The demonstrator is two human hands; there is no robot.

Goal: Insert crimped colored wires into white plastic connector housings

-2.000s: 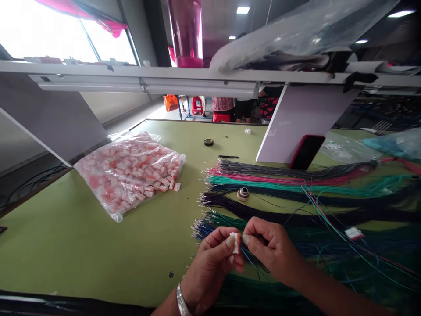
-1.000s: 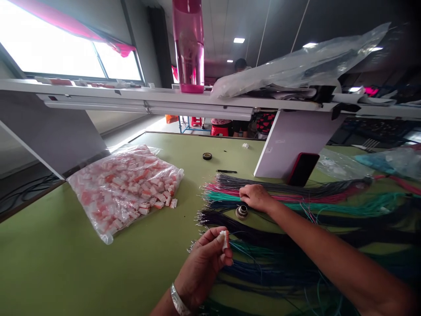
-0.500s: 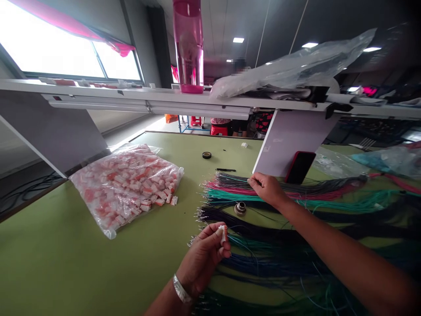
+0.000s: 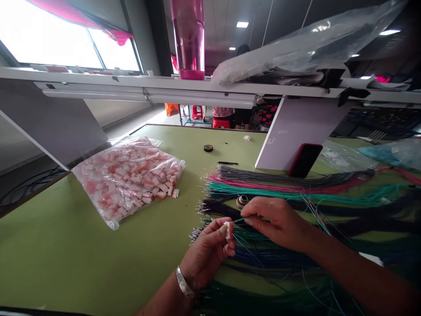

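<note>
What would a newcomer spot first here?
Long fanned bundles of coloured wires fill the right of the green workbench. At centre, the left hand pinches a small white-and-orange connector, and the right hand holds a thin green wire toward it. Further left lies a clear plastic bag full of connectors.

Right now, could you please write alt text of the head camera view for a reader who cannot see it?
Two bare hands work over a green table: the left hand pinches a white-and-orange connector while the right hand holds a thin green wire up to it. Bundles of coloured wires fan across the table, beside a clear plastic bag of connectors.
</note>
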